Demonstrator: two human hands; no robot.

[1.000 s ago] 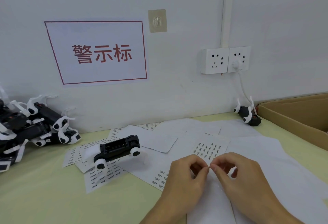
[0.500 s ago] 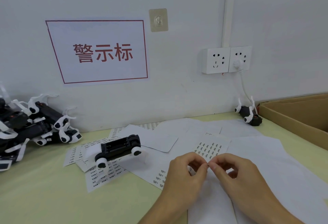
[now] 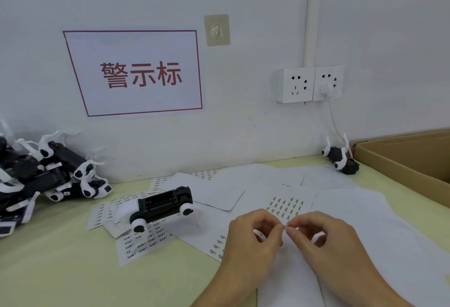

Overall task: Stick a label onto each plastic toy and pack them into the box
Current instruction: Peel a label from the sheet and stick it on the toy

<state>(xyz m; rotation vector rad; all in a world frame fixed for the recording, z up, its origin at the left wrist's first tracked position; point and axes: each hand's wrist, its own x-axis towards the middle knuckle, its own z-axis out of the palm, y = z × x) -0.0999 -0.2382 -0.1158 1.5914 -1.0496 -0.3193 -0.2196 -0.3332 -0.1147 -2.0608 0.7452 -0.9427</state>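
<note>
**While Both Hands Pinch One Label: Bench Stock**

While the left hand (image 3: 253, 241) and right hand (image 3: 323, 238) meet fingertip to fingertip, both pinch a tiny label (image 3: 285, 227) at 5 o'clock of the table (image 3: 60, 270).

- Label sheet (image 3: 288, 205): just beyond the fingertips.
- Toy car (image 3: 162, 205): 9 o'clock of the hands, upturned on loose sheets.
- Toy pile (image 3: 46, 180): far 9 o'clock, against the wall.
- Single toy (image 3: 341, 159): 1 o'clock, beside the cardboard box (image 3: 401, 168).
- Sign (image 3: 136, 73), sockets (image 3: 310, 84): 12 o'clock, on the wall.
</note>
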